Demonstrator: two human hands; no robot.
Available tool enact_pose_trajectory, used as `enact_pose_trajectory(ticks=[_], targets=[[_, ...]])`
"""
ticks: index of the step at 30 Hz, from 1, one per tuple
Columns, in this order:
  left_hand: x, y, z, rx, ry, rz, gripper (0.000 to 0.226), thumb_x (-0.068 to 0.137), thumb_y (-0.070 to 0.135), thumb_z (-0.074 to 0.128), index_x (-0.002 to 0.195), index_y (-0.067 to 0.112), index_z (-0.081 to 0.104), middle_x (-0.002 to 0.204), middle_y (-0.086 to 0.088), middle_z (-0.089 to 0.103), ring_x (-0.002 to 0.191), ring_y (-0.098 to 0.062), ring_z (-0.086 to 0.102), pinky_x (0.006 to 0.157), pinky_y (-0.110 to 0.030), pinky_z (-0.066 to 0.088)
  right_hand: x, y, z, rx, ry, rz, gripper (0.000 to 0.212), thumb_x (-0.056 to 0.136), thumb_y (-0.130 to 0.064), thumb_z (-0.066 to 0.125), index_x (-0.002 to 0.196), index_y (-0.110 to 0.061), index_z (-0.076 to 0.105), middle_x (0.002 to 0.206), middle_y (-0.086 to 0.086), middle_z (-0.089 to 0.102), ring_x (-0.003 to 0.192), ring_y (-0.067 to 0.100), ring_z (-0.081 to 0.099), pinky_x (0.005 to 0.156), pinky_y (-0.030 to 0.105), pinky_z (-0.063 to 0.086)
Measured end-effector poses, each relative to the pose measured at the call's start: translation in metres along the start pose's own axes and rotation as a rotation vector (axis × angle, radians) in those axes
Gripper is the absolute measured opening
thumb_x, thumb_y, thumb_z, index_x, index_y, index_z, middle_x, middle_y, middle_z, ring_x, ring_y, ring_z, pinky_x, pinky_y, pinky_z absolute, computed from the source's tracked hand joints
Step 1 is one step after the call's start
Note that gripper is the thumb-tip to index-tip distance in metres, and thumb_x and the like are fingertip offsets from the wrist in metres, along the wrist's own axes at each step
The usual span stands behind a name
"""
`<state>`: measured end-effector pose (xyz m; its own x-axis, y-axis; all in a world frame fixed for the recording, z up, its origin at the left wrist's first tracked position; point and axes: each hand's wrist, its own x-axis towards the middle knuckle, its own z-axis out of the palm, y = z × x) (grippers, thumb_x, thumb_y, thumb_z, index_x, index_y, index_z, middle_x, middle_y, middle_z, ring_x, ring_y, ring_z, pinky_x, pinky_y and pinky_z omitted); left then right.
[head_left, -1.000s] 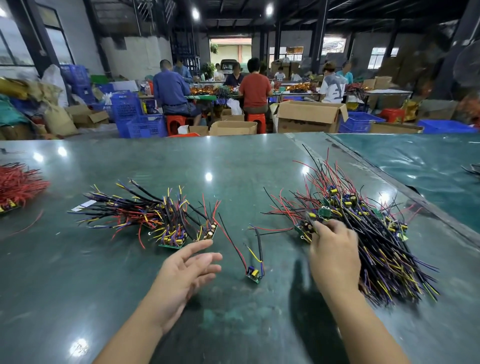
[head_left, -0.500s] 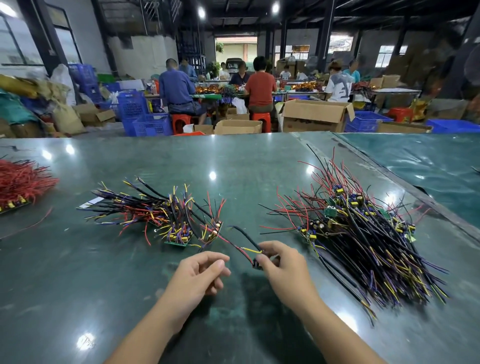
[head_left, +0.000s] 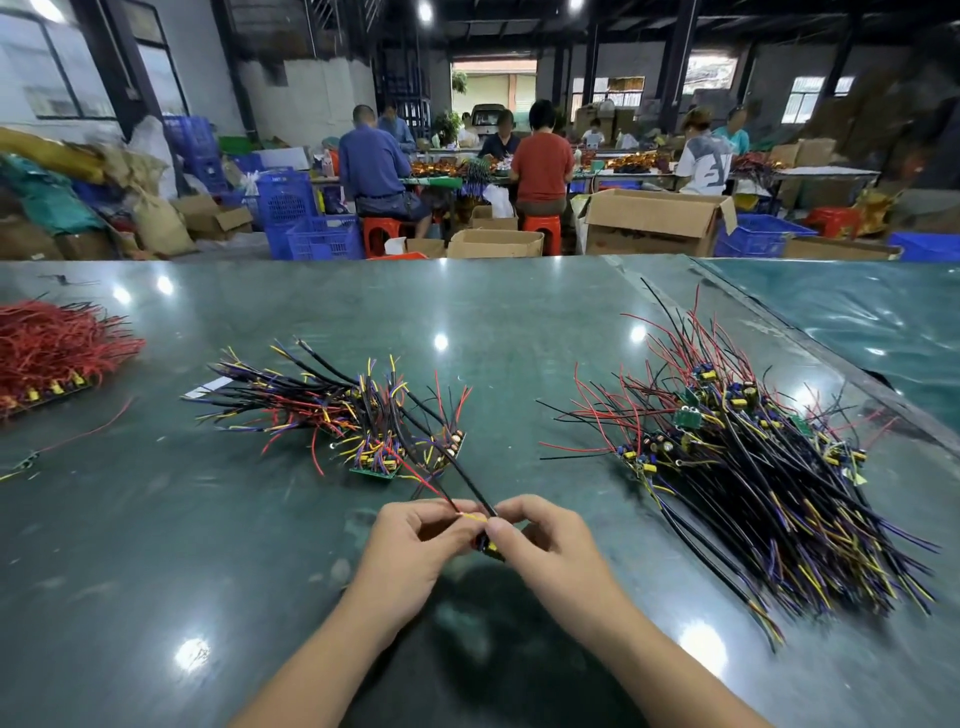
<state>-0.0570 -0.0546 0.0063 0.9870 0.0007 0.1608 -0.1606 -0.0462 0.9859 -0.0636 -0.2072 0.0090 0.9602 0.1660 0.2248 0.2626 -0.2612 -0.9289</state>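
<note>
Both hands meet over the near middle of the dark green table (head_left: 156, 571). My left hand (head_left: 415, 545) and my right hand (head_left: 545, 540) pinch one small circuit board with wires (head_left: 488, 540) between their fingertips. Its black, red and yellow leads rise away from me toward the left pile. That smaller pile of wired boards (head_left: 353, 415) lies just beyond my left hand. A larger pile of wired boards (head_left: 753, 467) spreads out to the right of my right hand.
A heap of red wires (head_left: 52, 353) lies at the table's far left, with a stray red wire (head_left: 83, 436) near it. A second table (head_left: 857, 332) adjoins at the right. Beyond are seated workers (head_left: 374, 166), cardboard boxes (head_left: 654, 223) and blue crates (head_left: 301, 218).
My right hand left the large pile, picked up the single board lying between the piles, and my left hand came in to grip it too. Both hands now hold it together.
</note>
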Motion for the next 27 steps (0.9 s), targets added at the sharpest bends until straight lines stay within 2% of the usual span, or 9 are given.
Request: enact_pose_trajectory(ticks=[2, 4, 7, 11, 13, 18, 21, 23, 27], targets=[[0.000, -0.003, -0.001, 0.042, -0.044, 0.004, 0.020, 0.079, 0.000, 0.070, 0.072, 0.017, 0.078, 0.082, 0.001, 0.074, 0.077, -0.006, 0.066, 0.074, -0.026, 0.056, -0.001, -0.003, 0.000, 0.052, -0.012, 0.043, 0.024, 0.078, -0.043, 0.063, 0.079, -0.019, 0.068, 0.071, 0.004, 0.067, 0.061, 0.008, 0.047, 0.060, 0.027, 0.038], [-0.001, -0.002, 0.001, 0.033, -0.082, -0.003, 0.017, 0.078, 0.005, 0.072, 0.075, 0.020, 0.079, 0.085, 0.001, 0.075, 0.079, -0.007, 0.067, 0.075, -0.027, 0.056, -0.001, -0.003, 0.000, 0.117, 0.000, 0.077, 0.016, 0.082, -0.029, 0.069, 0.079, -0.014, 0.067, 0.076, 0.016, 0.067, 0.066, 0.014, 0.049, 0.064, 0.031, 0.039], [-0.002, 0.002, 0.003, -0.047, -0.080, -0.034, 0.014, 0.075, 0.010, 0.073, 0.079, 0.022, 0.079, 0.087, -0.001, 0.075, 0.078, -0.005, 0.065, 0.068, -0.019, 0.052, -0.001, -0.001, 0.000, 0.306, -0.030, 0.108, 0.010, 0.085, -0.008, 0.068, 0.079, -0.009, 0.061, 0.075, 0.010, 0.064, 0.073, 0.015, 0.054, 0.071, 0.028, 0.042], [-0.002, 0.003, 0.002, -0.065, -0.082, -0.044, 0.023, 0.083, 0.000, 0.065, 0.084, 0.020, 0.078, 0.093, 0.003, 0.075, 0.080, -0.002, 0.064, 0.070, -0.016, 0.051, 0.000, -0.002, -0.002, 0.480, -0.059, 0.160, 0.008, 0.084, 0.000, 0.066, 0.085, -0.006, 0.061, 0.081, 0.007, 0.068, 0.076, 0.014, 0.059, 0.073, 0.024, 0.046], [-0.002, 0.004, 0.003, -0.026, -0.081, -0.028, 0.018, 0.087, -0.002, 0.061, 0.092, 0.009, 0.075, 0.096, 0.006, 0.074, 0.079, 0.000, 0.064, 0.070, -0.014, 0.050, 0.001, -0.001, -0.004, 0.492, -0.026, 0.191, 0.007, 0.083, 0.003, 0.065, 0.085, -0.002, 0.061, 0.082, 0.010, 0.068, 0.073, 0.016, 0.057, 0.069, 0.026, 0.044], [-0.001, 0.003, 0.005, 0.059, -0.060, 0.005, 0.022, 0.093, 0.000, 0.052, 0.085, -0.003, 0.073, 0.111, 0.008, 0.065, 0.085, 0.002, 0.066, 0.072, -0.015, 0.050, 0.004, 0.001, -0.005, 0.517, 0.030, 0.255, 0.010, 0.079, 0.004, 0.069, 0.082, -0.003, 0.061, 0.084, 0.011, 0.072, 0.068, 0.014, 0.057, 0.055, 0.017, 0.041], [-0.002, 0.004, 0.006, 0.000, -0.046, 0.003, 0.026, 0.093, 0.000, 0.050, 0.081, 0.004, 0.073, 0.108, 0.005, 0.067, 0.085, 0.000, 0.067, 0.072, -0.016, 0.051, 0.006, 0.002, -0.002, 0.612, 0.113, 0.279, 0.020, 0.078, 0.007, 0.068, 0.087, 0.000, 0.052, 0.086, 0.010, 0.074, 0.069, 0.011, 0.066, 0.057, 0.016, 0.048], [-0.001, 0.005, 0.008, -0.008, -0.014, 0.017, 0.028, 0.093, -0.001, 0.050, 0.078, 0.007, 0.072, 0.102, 0.004, 0.070, 0.080, -0.001, 0.067, 0.071, -0.016, 0.052, 0.006, 0.001, 0.000, 0.655, 0.168, 0.287, 0.021, 0.078, 0.006, 0.068, 0.081, -0.005, 0.051, 0.089, 0.010, 0.074, 0.078, 0.015, 0.068, 0.068, 0.023, 0.052], [-0.002, 0.004, 0.010, 0.007, 0.053, 0.035, 0.034, 0.092, -0.002, 0.053, 0.075, 0.019, 0.074, 0.075, 0.001, 0.074, 0.069, -0.006, 0.068, 0.065, -0.018, 0.053, 0.007, -0.001, -0.001, 0.760, 0.250, 0.302, 0.026, 0.079, 0.001, 0.068, 0.067, -0.017, 0.053, 0.095, 0.011, 0.074, 0.087, 0.018, 0.067, 0.085, 0.036, 0.045]])
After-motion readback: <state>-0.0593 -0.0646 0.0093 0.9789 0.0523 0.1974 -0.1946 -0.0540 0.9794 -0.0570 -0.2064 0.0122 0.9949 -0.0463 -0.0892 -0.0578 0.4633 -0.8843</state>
